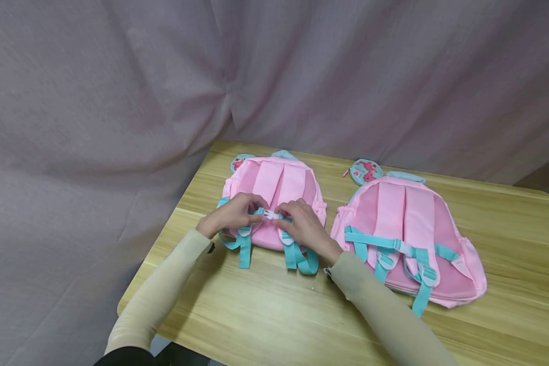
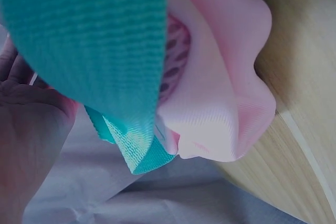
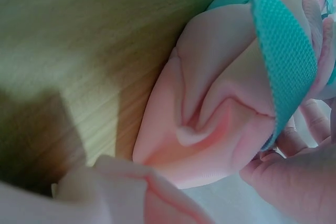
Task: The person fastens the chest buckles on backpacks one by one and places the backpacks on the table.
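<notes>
A pink backpack (image 1: 294,183) lies on the table with its shoulder straps facing up. Across those straps runs a teal chest strap with a white plastic buckle (image 1: 270,214), and both hands are at it. The left hand (image 1: 240,211) pinches the strap at the buckle's left side. From the right, the right hand (image 1: 302,223) pinches the buckle's other side. Whether the halves are fully joined cannot be made out. Close to the left wrist camera, teal webbing (image 2: 89,40) covers the fingertips; in the right wrist view, a teal strap (image 3: 286,72) passes beside the hand.
A second pink backpack (image 1: 444,218) lies to the right, its teal chest strap (image 1: 375,240) stretched across. Round patterned pouches (image 1: 365,172) are by the tops of both bags. The wooden table (image 1: 256,315) ends at a grey curtain (image 1: 164,76) behind and to the left.
</notes>
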Demonstrator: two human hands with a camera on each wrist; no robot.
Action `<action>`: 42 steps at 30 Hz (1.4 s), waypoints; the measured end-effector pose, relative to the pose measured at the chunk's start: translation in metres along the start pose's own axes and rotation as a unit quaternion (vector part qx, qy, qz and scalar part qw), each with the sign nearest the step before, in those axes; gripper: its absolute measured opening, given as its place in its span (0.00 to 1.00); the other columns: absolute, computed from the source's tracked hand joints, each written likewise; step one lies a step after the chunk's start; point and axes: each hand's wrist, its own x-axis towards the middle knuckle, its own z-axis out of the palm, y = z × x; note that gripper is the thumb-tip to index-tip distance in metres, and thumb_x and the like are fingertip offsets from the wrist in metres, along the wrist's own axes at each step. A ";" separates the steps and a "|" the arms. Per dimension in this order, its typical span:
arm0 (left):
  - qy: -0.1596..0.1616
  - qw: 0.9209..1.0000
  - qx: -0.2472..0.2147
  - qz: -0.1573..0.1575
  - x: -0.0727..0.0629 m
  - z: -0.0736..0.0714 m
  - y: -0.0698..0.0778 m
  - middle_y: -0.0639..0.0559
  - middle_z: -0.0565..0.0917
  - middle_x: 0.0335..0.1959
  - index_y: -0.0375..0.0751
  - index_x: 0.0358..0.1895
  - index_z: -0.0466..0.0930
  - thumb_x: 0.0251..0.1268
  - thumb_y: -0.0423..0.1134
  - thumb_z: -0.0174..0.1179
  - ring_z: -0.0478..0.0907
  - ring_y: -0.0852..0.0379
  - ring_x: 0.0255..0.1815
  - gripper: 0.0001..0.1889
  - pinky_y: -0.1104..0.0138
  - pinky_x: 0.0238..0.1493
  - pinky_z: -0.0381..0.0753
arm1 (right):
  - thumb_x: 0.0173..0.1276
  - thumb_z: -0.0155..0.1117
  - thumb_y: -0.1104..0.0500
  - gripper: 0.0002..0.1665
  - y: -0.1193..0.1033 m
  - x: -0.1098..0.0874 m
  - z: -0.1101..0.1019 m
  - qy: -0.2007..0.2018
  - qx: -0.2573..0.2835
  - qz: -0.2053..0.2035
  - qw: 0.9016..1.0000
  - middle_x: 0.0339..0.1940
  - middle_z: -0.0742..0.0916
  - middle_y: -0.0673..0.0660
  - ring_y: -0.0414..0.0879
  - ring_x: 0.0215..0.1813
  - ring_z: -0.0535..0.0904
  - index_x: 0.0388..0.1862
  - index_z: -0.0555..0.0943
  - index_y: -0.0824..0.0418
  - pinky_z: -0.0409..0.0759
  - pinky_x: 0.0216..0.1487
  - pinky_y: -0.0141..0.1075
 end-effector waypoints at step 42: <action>0.005 0.995 0.099 -0.021 0.005 0.007 0.010 0.46 0.96 0.50 0.45 0.53 0.88 0.63 0.43 0.80 0.94 0.51 0.55 0.17 0.53 0.62 0.87 | 0.78 0.70 0.47 0.22 0.002 0.000 0.012 0.002 -0.063 -0.031 0.998 0.45 0.90 0.57 0.52 0.49 0.76 0.63 0.89 0.58 0.74 0.53 0.46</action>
